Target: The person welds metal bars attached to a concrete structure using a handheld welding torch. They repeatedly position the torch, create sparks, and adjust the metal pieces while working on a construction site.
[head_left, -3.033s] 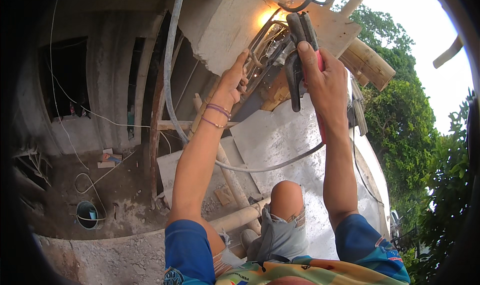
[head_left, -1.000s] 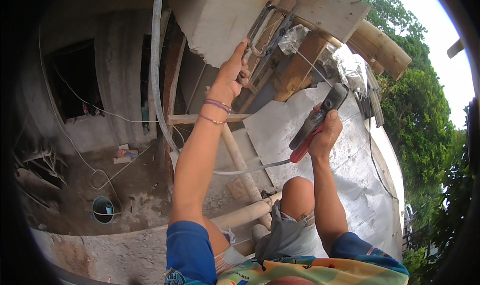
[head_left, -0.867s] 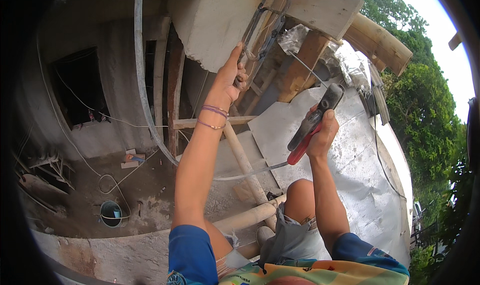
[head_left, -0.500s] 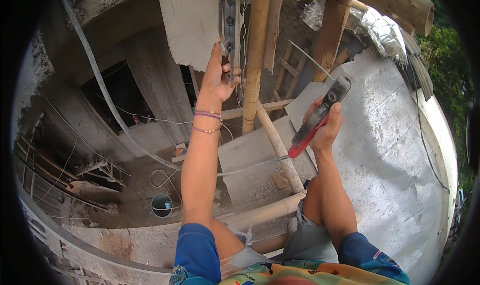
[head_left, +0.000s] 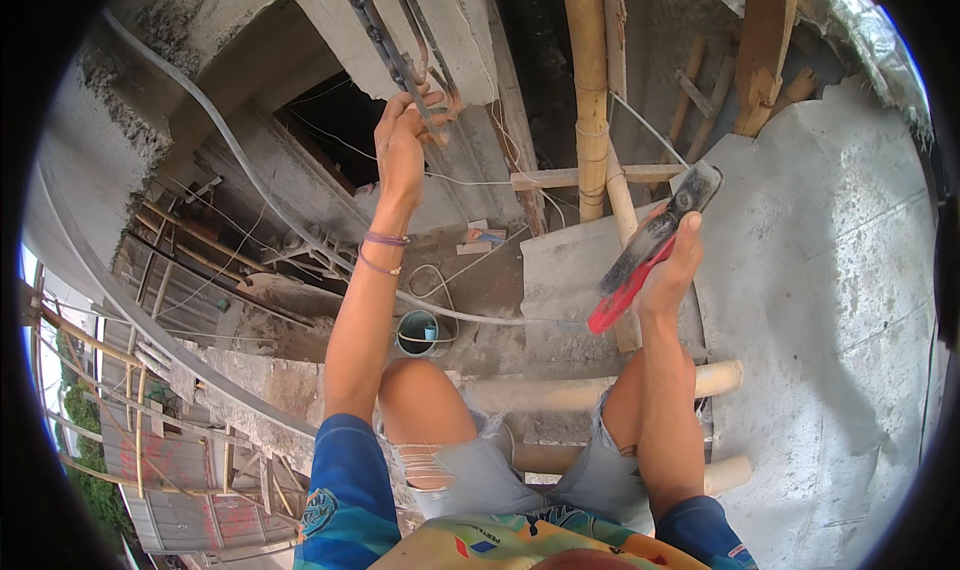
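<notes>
Left grip (head_left: 403,145): fingers curled around the lower end of the bent metal bars (head_left: 378,36), upper left of centre in the frame. The bars are dark, run up to the top edge, and hang in front of a concrete column (head_left: 460,40). Can't tell how tight my hold is.

Right grip (head_left: 668,275): wrapped around the clamp (head_left: 650,247), right of centre. Black body up top, red handle (head_left: 625,300) toward its lower left end, whole thing tilted. Thumb lies along the top side. A thin rod (head_left: 650,130) sticks out of the clamp's upper end, angled up and left. Its tip looks close to an upright bamboo pole (head_left: 588,80); contact unclear.

Grey cable (head_left: 470,318) leaves the handle end, runs left, passes behind my left forearm, then climbs to the upper left.

Around me: a timber crosspiece (head_left: 555,178) just left of the rod, pale sheeting (head_left: 800,270) across the right side, a bucket (head_left: 408,339) with a blue cup (head_left: 430,332) in it near the centre, a horizontal bamboo pole (head_left: 540,393) by my knees. Purple bracelets (head_left: 380,262) on my left wrist.
</notes>
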Motion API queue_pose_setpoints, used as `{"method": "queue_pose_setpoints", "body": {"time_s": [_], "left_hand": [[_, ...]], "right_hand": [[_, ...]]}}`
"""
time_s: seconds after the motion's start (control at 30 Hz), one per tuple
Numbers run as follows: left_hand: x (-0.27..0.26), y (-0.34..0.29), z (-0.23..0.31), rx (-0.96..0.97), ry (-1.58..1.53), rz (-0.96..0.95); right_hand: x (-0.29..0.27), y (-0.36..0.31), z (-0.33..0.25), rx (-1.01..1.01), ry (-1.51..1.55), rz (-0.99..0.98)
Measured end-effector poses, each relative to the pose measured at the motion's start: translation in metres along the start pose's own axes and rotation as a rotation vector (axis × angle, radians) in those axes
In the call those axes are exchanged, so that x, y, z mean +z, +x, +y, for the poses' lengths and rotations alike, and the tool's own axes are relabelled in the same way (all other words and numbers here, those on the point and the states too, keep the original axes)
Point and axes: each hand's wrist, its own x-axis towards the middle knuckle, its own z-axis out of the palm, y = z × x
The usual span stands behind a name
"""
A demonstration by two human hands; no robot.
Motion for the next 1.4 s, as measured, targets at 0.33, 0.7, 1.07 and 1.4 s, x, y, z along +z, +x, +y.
{"method": "queue_pose_setpoints", "body": {"time_s": [0.33, 0.7, 1.07, 1.4], "left_hand": [[0.047, -0.026, 0.024, 0.2, 0.319, 0.292], [0.058, -0.02, 0.01, 0.39, 0.247, 0.618], [0.044, -0.017, 0.019, -0.041, 0.025, 0.178], [0.004, -0.013, 0.001, -0.397, -1.328, -0.314]], "right_hand": [[0.009, 0.007, -0.01, 0.158, 0.207, 0.062], [-0.01, 0.014, -0.015, 0.203, 0.227, 0.108], [-0.019, 0.018, -0.021, 0.187, 0.195, 0.132], [-0.016, 0.014, -0.028, 0.176, 0.176, 0.077]]}}
